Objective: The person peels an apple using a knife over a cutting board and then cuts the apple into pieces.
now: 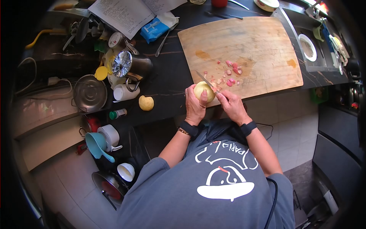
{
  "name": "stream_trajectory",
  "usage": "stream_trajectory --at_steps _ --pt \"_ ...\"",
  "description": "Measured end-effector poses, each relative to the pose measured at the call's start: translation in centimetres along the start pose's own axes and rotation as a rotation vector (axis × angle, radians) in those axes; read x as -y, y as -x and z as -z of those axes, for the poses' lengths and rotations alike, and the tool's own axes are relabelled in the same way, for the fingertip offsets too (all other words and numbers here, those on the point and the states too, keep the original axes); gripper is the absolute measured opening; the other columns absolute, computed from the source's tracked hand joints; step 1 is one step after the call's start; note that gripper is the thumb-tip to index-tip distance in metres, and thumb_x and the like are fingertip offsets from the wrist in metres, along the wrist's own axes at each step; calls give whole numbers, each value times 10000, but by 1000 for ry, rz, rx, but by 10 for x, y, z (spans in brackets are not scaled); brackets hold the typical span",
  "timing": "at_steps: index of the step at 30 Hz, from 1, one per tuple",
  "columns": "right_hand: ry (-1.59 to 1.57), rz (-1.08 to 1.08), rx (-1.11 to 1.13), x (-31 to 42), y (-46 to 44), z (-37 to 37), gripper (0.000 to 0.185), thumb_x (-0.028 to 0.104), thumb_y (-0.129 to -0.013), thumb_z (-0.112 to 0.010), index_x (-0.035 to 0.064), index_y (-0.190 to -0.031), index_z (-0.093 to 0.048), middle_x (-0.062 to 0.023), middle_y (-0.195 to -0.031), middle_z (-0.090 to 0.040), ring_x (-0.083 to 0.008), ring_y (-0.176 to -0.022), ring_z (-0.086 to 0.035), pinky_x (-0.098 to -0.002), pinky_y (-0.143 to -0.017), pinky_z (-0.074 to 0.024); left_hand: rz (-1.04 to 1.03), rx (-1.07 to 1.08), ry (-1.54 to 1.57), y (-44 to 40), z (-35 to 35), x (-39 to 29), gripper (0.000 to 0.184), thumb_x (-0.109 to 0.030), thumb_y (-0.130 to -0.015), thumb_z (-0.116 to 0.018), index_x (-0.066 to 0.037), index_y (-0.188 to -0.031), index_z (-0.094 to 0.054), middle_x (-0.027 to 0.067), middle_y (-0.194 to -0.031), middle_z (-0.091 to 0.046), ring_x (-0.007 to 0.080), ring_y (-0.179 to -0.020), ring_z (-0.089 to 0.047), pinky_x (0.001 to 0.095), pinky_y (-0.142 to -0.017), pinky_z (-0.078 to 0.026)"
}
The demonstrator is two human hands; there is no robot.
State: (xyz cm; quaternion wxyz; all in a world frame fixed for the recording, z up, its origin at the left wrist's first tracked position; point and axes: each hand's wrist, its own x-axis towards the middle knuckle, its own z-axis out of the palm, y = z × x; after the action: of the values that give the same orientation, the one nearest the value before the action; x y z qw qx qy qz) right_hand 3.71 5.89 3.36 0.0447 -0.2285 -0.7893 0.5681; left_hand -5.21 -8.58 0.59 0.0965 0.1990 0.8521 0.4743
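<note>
My left hand [195,106] is wrapped round a pale yellow, peeled apple [202,90] at the front edge of a wooden cutting board [263,42]. In my right hand [233,109] is a small knife [205,79]. Its blade points up and to the left, lying across the upper right side of the apple. Pink and red peel scraps [231,71] are scattered on the board just beyond the knife. A second peeled apple [146,103], more yellow and notched on top, sits on the dark counter left of my left hand.
Left of the board stand a metal pitcher [141,68], a white cup [125,92], a small green-capped jar [118,113] and a steel pot [90,92]. Behind them are a blue packet [157,28] and an open book [122,15]. A sink [318,53] lies at the right.
</note>
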Motion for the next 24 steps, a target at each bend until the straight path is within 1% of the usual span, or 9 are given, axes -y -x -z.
stream_trajectory --at_steps 1,2,6,13,15,17,18,21,24 --pt "-13 70 -10 2 2 -2 264 247 -945 -605 2 -847 -606 -211 -770 -591 -397 -744 -574 -428 -649 -453 2 1 0 0 0 0 713 -617 -913 -474 59 -1138 -476 245 -1048 -510 379 -994 -514 442 -903 -419" --pt "-7 79 1 2 3 -3 261 243 -945 -604 5 -838 -596 -209 -787 -585 -395 -771 -567 -428 -665 -449 -1 1 0 0 0 0 709 -614 -914 -473 59 -1137 -476 246 -1047 -510 379 -994 -513 443 -903 -418" --pt "39 75 -10 1 3 -6 265 247 -947 -599 8 -833 -591 -211 -781 -589 -404 -754 -573 -435 -650 -450 -1 -8 -4 -1 -1 0 697 -602 -916 -472 59 -1136 -473 246 -1042 -511 381 -991 -511 447 -905 -413" --pt "14 -68 -57 -11 1 -8 278 266 -961 -591 12 -850 -610 -210 -751 -586 -403 -686 -581 -424 -593 -447 -13 11 -17 1 0 3 691 -595 -915 -476 55 -1148 -464 249 -1053 -504 386 -989 -511 449 -901 -413" --pt "-11 -92 -39 -11 2 -8 271 260 -962 -592 13 -853 -612 -206 -738 -583 -398 -675 -583 -418 -587 -448 -39 -9 -26 1 1 4 697 -618 -925 -462 41 -1151 -488 225 -1051 -534 351 -987 -552 417 -888 -432" --pt "-95 21 -59 -4 11 -10 249 238 -958 -599 15 -849 -611 -202 -711 -574 -389 -652 -585 -408 -577 -450 -27 5 -9 1 2 1 693 -610 -920 -472 43 -1153 -474 234 -1049 -516 366 -987 -531 433 -891 -423" --pt "-73 20 -49 5 13 -8 239 240 -948 -614 24 -845 -610 -201 -693 -573 -388 -651 -592 -412 -574 -452 -19 12 12 1 1 -1 691 -602 -915 -482 46 -1155 -459 243 -1048 -498 381 -987 -510 450 -893 -414" --pt "-21 0 -30 6 14 -10 236 243 -942 -619 35 -832 -605 -200 -688 -578 -394 -657 -595 -423 -570 -451 9 2 3 1 0 -4 692 -604 -918 -478 46 -1155 -457 241 -1045 -496 380 -991 -508 447 -895 -411" --pt "40 38 -55 7 14 -12 245 255 -942 -615 44 -820 -583 -199 -688 -585 -403 -678 -604 -443 -569 -456 6 -8 -3 1 0 -2 680 -593 -926 -472 48 -1150 -460 245 -1048 -501 381 -991 -509 448 -898 -409"
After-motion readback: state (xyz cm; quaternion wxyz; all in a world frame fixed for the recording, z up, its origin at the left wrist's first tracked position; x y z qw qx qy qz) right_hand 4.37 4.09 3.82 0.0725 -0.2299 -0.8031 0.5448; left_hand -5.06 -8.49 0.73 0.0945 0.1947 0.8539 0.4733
